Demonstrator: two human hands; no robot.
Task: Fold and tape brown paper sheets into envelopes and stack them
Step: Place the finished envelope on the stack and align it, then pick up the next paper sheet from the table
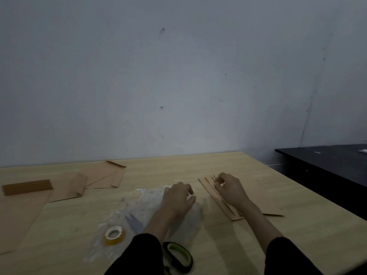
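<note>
Head view: pale wall (178, 76) fills the upper half; wooden table (198, 163) below, black table (327, 165) apart at right. Flat brown sheet (17, 219) lies at the near left edge, a darker brown strip (27, 187) on its far end. Folded envelopes (103, 175) overlap at back left, near the wall. Crinkled clear plastic (147, 199) spreads mid-table. Fanned brown sheets (216, 199) lie just right of it. Right hand (230, 189) sits on them, fingers curled, pinching their far edges. Left hand (176, 199) over the plastic, fingers bent; blurred, cannot tell whether it grasps anything. Green-and-black scissors (178, 257) at the near edge between the dark sleeves. Tape roll (114, 235) flat, left of the scissors.
</note>
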